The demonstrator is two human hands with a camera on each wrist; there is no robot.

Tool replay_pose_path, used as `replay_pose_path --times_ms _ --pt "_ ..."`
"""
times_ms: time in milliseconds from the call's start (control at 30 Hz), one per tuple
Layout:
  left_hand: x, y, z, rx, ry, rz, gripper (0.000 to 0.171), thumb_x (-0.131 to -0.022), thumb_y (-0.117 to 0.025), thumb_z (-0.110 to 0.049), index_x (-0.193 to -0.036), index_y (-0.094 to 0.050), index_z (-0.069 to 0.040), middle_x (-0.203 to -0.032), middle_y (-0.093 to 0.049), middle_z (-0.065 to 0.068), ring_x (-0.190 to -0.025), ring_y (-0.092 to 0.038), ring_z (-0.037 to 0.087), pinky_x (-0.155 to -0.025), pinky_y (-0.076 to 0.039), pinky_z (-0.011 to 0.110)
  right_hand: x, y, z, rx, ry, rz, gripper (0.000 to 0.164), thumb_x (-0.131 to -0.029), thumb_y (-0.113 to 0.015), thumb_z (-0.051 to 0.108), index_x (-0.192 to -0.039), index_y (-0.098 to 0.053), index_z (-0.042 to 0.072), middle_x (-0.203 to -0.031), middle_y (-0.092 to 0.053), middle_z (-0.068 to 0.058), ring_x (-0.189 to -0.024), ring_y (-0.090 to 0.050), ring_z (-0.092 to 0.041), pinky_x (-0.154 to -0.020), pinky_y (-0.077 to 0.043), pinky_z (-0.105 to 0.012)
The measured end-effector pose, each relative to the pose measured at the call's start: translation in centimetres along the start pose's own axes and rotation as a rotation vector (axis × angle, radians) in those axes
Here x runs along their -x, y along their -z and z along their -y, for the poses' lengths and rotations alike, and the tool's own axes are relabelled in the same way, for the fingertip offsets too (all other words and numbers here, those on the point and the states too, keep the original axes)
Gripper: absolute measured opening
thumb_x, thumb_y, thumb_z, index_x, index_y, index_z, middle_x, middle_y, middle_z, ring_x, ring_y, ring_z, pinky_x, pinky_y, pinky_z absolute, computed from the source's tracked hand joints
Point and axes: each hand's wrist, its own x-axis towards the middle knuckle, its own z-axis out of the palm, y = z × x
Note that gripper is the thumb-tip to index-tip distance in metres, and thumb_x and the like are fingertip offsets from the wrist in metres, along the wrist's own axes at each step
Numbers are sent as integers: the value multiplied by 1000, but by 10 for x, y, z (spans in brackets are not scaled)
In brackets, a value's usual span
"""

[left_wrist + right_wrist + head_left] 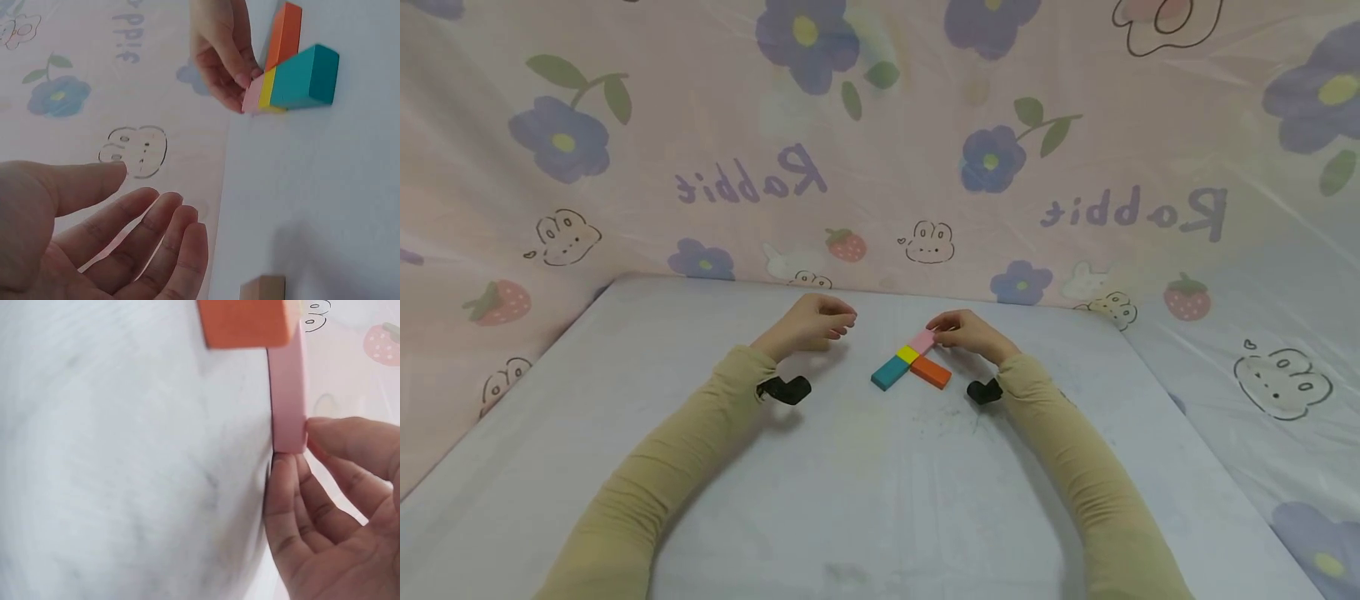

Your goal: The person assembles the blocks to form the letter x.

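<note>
Four-way contact is made by flat-lying blocks on the white table: a teal block (891, 372), a small yellow block (907, 356) and a pink block (922, 341) run in one slanting row, and an orange block (931, 372) branches off near the yellow one. With thumb and fingertips my right hand (972, 334) pinches the far end of the pink block, as the right wrist view shows. My left hand (814, 321) hovers left of the row, fingers loosely bent and holding nothing. Below it lies a plain wooden block (265, 289), partly out of frame in the left wrist view.
A white cloth covers the table (850, 500). Behind and at the sides hangs a pink curtain (895, 108) printed with flowers, rabbits and strawberries. Black wrist mounts (786, 390) sit under both forearms, which wear tan sleeves (647, 467).
</note>
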Motion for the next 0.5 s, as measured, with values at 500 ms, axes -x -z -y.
replay_pose_path --times_ms 500 --pt "6 49 19 -80 -72 -31 41 -95 -61 -28 -125 -59 1 -119 -62 19 -109 -56 39 -94 -46 42 1 -1 -1 16 5 -12 30 -95 -59 11 -124 -61 3 -117 -59 -16 -95 -57 -25 -86 -48 -34"
